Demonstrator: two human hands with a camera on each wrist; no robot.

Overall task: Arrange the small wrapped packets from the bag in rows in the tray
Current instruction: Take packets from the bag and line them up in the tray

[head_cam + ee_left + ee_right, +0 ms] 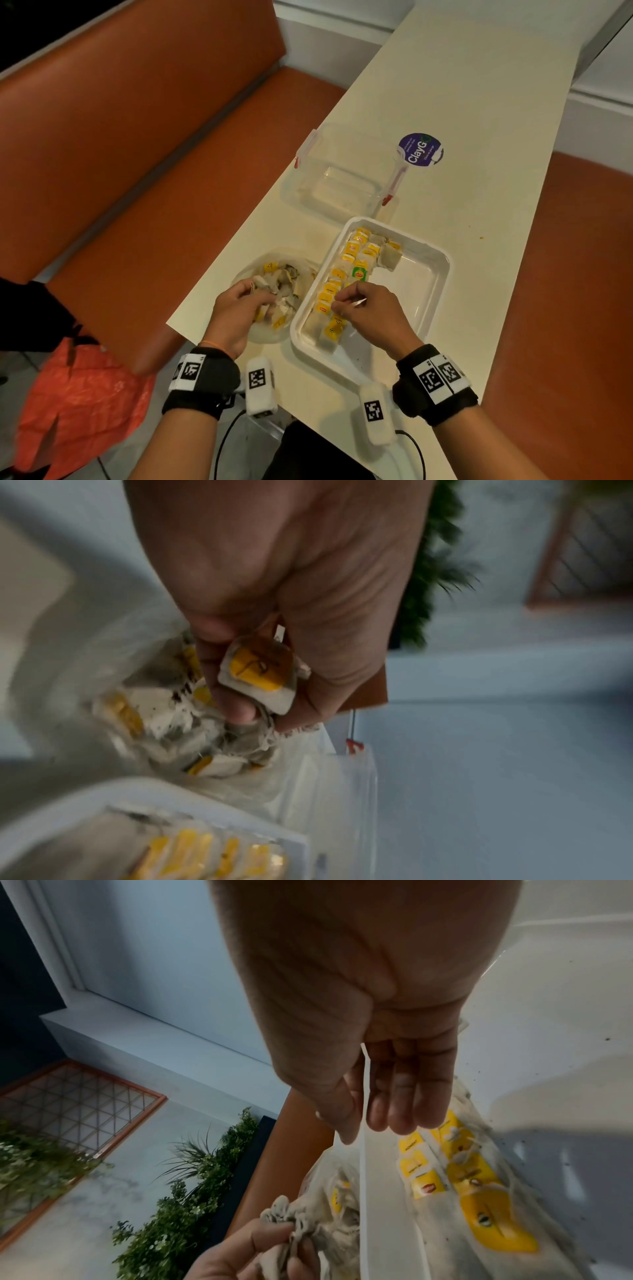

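A clear plastic bag [301,270] full of small wrapped packets with yellow tags lies on the table, left of the white tray [442,263]. My left hand [246,298] is inside the bag. In the left wrist view its fingers and thumb [267,712] pinch a yellow-tagged packet [257,674] above the pile. Rows of packets [342,274] fill the tray's left side, one with a green tag [359,273]. My right hand [346,301] hovers over the near rows, its fingers curled. In the right wrist view the hand [363,1123] pinches a thin pale packet seen edge-on.
A clear lidded box [339,171] with red clips stands behind the tray, next to a purple round sticker [420,150]. Orange bench seats [137,171] flank the narrow table. An orange plastic bag [78,404] lies on the floor at the left. The tray's right half [411,291] is bare.
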